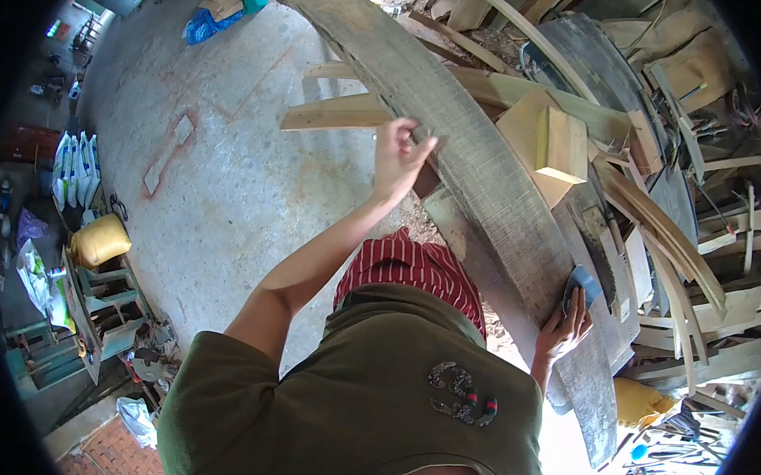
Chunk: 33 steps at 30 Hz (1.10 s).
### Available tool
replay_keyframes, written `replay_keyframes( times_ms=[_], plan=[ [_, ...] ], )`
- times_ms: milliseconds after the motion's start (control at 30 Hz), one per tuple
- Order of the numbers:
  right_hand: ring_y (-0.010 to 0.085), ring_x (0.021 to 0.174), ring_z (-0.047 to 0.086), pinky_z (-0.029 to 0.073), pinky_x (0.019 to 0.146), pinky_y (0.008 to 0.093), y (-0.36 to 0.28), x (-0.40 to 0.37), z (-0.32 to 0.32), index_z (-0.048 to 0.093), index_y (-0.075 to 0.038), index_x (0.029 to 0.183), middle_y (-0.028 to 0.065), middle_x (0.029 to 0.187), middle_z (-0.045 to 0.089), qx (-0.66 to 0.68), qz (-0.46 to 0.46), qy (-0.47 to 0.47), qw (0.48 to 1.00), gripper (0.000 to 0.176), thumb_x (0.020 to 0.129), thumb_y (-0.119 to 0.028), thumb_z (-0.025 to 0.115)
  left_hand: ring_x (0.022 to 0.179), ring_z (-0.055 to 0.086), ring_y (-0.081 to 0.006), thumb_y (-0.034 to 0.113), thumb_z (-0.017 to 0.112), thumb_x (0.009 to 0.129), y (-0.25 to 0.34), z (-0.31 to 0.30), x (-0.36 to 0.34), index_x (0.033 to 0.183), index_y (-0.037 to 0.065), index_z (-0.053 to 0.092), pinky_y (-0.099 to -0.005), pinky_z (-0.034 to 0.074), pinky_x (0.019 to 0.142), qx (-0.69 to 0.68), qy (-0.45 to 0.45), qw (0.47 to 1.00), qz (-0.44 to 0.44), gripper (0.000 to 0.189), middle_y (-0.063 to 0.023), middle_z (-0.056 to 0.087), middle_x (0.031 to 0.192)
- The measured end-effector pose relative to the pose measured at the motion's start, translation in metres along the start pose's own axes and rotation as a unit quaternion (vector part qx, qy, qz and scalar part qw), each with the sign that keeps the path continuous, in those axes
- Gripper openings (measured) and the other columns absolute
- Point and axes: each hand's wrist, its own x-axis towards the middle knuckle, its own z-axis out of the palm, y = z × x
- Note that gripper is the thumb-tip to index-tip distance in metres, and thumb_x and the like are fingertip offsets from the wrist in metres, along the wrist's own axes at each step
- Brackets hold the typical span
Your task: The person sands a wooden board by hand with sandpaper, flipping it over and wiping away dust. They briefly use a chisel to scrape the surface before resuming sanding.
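A long, grey-brown wooden plank (478,148) with rough saw marks runs diagonally in front of me. My left hand (401,160) is at its left edge, fingers curled but apart, with no object visible in it. Near the plank's lower right end, my right hand (566,329) has its fingers over a flat blue-grey piece (586,285). That piece lies against the end of the plank; I cannot tell its exact kind.
A pale wood block (563,144) sits right of the plank, among curved wooden strips (665,224) and offcuts. Two boards (339,115) jut out leftward from under the plank. Concrete floor (232,146) spreads left, with a yellow container (100,240) and white bags (76,169) farther off.
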Motion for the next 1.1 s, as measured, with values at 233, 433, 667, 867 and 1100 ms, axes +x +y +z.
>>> replay_keyframes(
  times_ms=[233, 433, 667, 867, 1100],
  plan=[
    [0.0313, 0.111, 0.053, 0.039, 0.102, 0.0426, 0.0, -0.001, -0.001, 0.061, -0.007, 0.128, 0.0075, 0.134, 0.059, 0.007, -0.006, 0.015, 1.0, 0.045, 0.084, -0.014, 0.056, 0.077, 0.054, -0.0117, 0.014, 0.072, 0.086, -0.036, 0.007, -0.003, 0.101, 0.008, 0.069, -0.0258, 0.048, 0.065, -0.037, 0.016, 0.997, 0.065, 0.016, -0.0053, 0.056, 0.098],
    [0.031, 0.111, 0.053, 0.039, 0.102, 0.0424, 0.001, -0.002, 0.0, 0.061, -0.006, 0.128, 0.0075, 0.134, 0.059, 0.006, -0.002, 0.008, 1.0, 0.045, 0.084, -0.011, 0.055, 0.098, 0.059, -0.0179, 0.023, 0.069, 0.091, -0.077, -0.024, -0.014, 0.118, 0.007, 0.061, -0.0301, 0.05, 0.077, 0.038, 0.045, 0.995, -0.086, 0.032, -0.0125, 0.056, 0.115],
    [0.0287, 0.112, 0.053, 0.037, 0.101, 0.0415, -0.009, 0.004, -0.004, 0.062, -0.011, 0.129, 0.0053, 0.133, 0.06, -0.006, -0.006, -0.003, 1.0, 0.044, 0.085, -0.012, 0.06, 0.086, 0.057, -0.0102, 0.04, 0.071, 0.09, -0.019, 0.02, -0.007, 0.102, 0.004, 0.065, -0.0268, 0.045, 0.081, -0.178, -0.036, 0.957, -0.225, 0.038, -0.004, 0.065, 0.097],
    [0.0208, 0.13, 0.047, 0.023, 0.11, 0.0523, -0.105, 0.043, 0.005, 0.058, -0.019, 0.134, 0.0011, 0.144, 0.051, 0.05, -0.158, -0.146, 0.975, 0.064, 0.074, -0.006, 0.073, 0.074, 0.049, -0.008, 0.036, 0.065, 0.095, -0.046, 0.014, -0.013, 0.083, 0.009, 0.061, -0.0233, 0.04, 0.073, -0.254, 0.004, 0.935, -0.246, 0.029, 0.0028, 0.056, 0.077],
    [0.0247, 0.139, 0.039, 0.026, 0.118, 0.0409, -0.256, 0.158, 0.089, 0.054, -0.009, 0.136, 0.0043, 0.146, 0.048, 0.227, -0.39, -0.147, 0.88, 0.055, 0.081, -0.011, 0.059, 0.092, 0.063, -0.0164, 0.028, 0.062, 0.095, -0.101, -0.033, -0.049, 0.119, 0.008, 0.062, -0.0325, 0.053, 0.085, -0.292, 0.043, 0.91, -0.291, 0.031, -0.006, 0.066, 0.105]
  ],
)
